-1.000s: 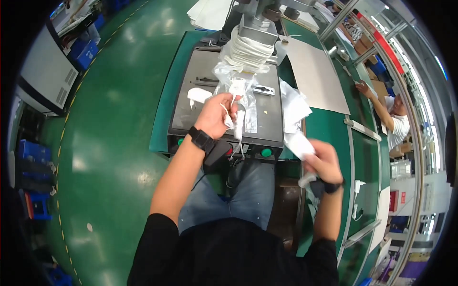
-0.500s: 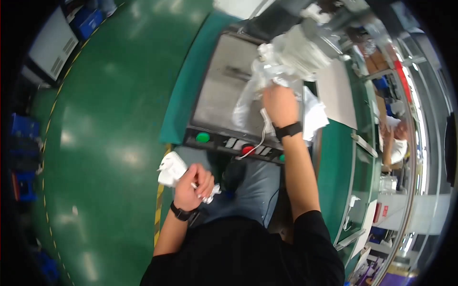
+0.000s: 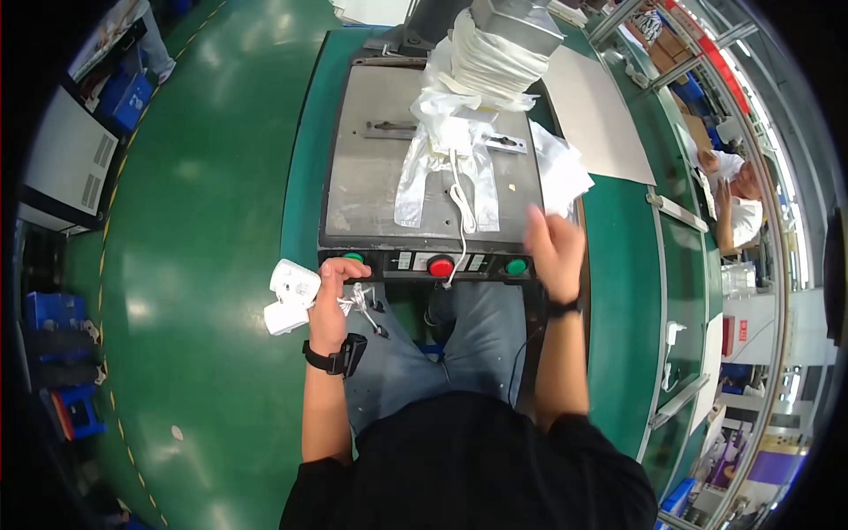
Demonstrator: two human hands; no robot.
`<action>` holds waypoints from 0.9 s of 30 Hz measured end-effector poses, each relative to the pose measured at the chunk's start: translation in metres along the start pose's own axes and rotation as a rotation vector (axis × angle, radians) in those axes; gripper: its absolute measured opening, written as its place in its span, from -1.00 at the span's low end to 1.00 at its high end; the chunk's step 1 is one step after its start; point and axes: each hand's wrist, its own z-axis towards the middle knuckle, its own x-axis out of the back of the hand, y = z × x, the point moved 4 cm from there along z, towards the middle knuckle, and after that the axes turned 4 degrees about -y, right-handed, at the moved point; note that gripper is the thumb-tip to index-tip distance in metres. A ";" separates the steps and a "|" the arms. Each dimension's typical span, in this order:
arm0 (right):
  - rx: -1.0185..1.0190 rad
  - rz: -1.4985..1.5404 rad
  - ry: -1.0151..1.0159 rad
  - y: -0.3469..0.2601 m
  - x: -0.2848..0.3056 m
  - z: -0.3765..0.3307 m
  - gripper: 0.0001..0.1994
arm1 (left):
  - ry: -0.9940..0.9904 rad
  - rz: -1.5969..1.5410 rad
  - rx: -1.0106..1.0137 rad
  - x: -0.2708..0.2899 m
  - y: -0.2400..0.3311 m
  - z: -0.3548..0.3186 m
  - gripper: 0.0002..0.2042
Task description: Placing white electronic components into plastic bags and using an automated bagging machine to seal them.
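My left hand (image 3: 331, 296) is closed around white cables of white plug-in adapters (image 3: 296, 284), which stick out on its left side. The cable ends (image 3: 360, 305) hang at its right, and its outstretched fingers lie by the left green button (image 3: 353, 257). Empty and slightly blurred, my right hand (image 3: 556, 256) hovers with thumb apart near the right green button (image 3: 516, 266). On the machine's metal plate (image 3: 371, 194), a clear plastic bag (image 3: 411, 190) lies with another white adapter (image 3: 452, 134) at its upper part. That adapter's white cable (image 3: 461, 208) runs down over the front panel.
A red button (image 3: 440, 265) sits mid-panel. Behind the plate stands a metal block (image 3: 521, 22) above gathered white bag material (image 3: 495, 66). White sheets (image 3: 561, 168) lie right of the plate. Further right, a co-worker (image 3: 738, 203) is beyond a metal rail.
My right hand has left the bag and adapter on the plate and come back toward the panel's right end. My left hand has risen to the left green button, still holding the adapters.
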 end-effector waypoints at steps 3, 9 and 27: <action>-0.069 0.521 0.157 0.082 0.013 -0.064 -0.66 | -0.067 0.007 -0.009 -0.029 -0.019 0.017 -0.50; 0.366 -0.156 -0.147 -0.080 0.067 -0.043 -0.62 | -0.035 0.026 -0.048 0.023 0.008 0.004 -0.47; -0.559 -0.826 0.287 0.270 0.421 -0.276 -0.61 | -0.158 -0.198 0.100 -0.120 0.043 0.044 -0.60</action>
